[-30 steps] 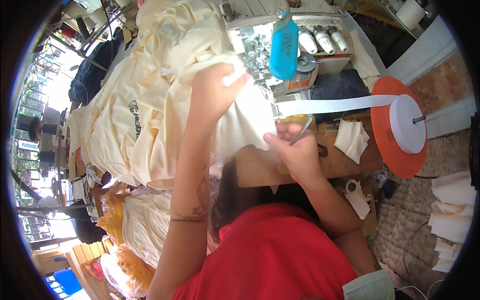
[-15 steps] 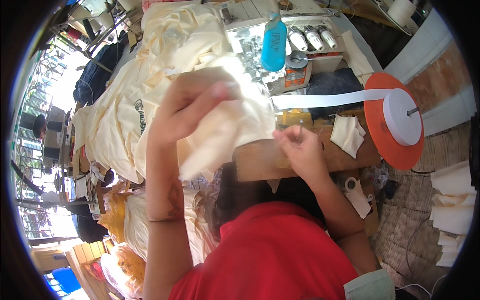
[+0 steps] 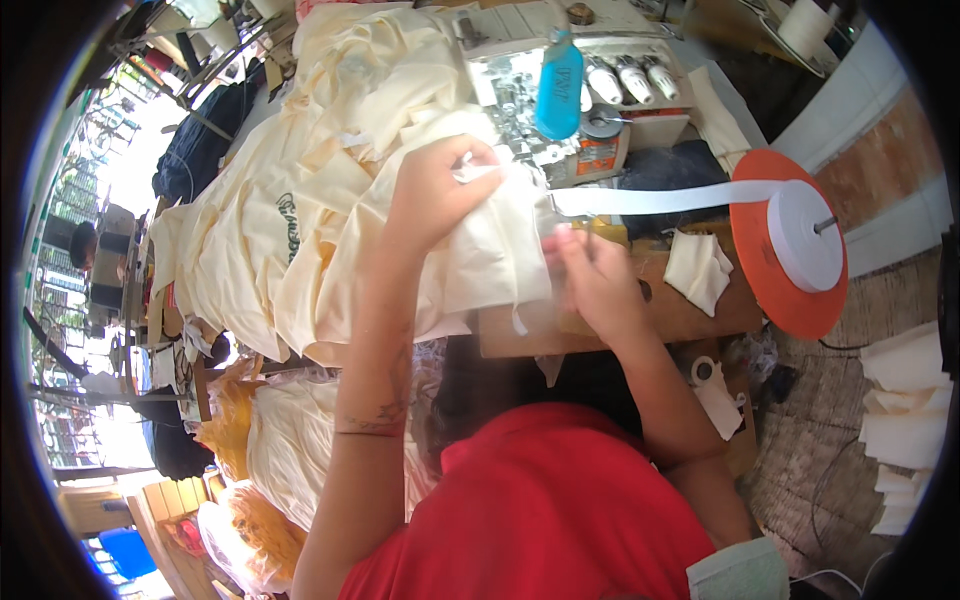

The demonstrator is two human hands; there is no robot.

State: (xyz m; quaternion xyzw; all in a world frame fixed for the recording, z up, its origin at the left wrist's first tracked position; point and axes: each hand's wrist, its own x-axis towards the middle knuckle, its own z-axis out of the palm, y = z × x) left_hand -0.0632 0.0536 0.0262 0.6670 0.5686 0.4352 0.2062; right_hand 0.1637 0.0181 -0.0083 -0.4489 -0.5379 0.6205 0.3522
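My left hand is closed with the thumb against the fingers, gripping a cream fabric piece by its upper edge beside the sewing machine. The piece hangs down over the edge of the wooden table, and a thin strip dangles at its lower corner. Just right of the fabric, my right hand has its fingers curled around a thin metal tool, partly hidden and blurred, so its kind is unclear. White tape runs from a roll to the machine, ending near the fabric.
A large heap of cream fabric covers the left side. The tape roll sits on an orange disc. A blue bottle and several white cones stand by the machine. One fabric scrap lies right of my right hand.
My left hand has moved right and slightly down, bringing the fabric piece beside the machine and my right hand. The right hand has shifted slightly, still holding the thin tool.
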